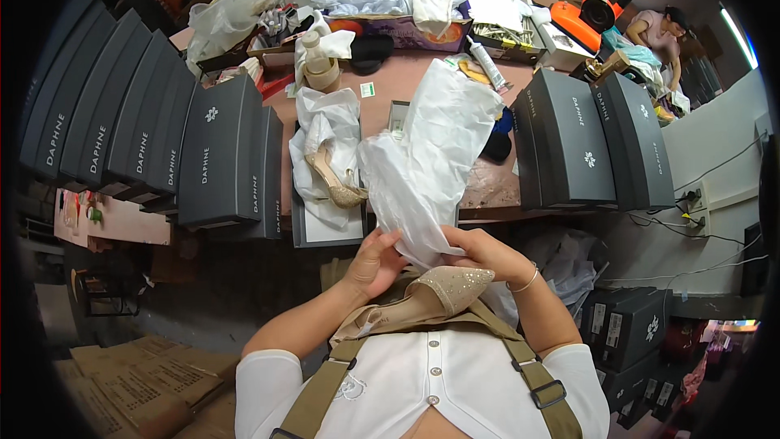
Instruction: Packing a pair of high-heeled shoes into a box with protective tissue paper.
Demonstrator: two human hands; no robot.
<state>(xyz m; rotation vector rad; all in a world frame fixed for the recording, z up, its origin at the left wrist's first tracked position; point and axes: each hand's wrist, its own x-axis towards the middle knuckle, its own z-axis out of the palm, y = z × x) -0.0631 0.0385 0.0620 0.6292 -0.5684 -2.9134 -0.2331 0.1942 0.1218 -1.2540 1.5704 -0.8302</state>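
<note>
A large sheet of white tissue paper (431, 142) stretches from my hands up over the table. My left hand (376, 264) pinches its near left edge between thumb and fingers. On the right, my right hand (485, 256) grips the near right edge, with a thin bracelet at the wrist. Just below my hands, a beige glittery pointed shoe (455, 289) rests against my apron, held by neither hand as far as I can see. Its mate, a glittery beige heeled shoe (331, 177), lies on its side on tissue in an open grey shoe box (329, 237).
Grey shoe boxes (218, 150) stand in a row at left, with more boxes (573, 142) at right. Behind are a bottle (319, 65), a white tube (487, 63) and a carton of crumpled paper (390, 26). Another person (656, 36) is at far right. Flattened cardboard (146, 374) lies lower left.
</note>
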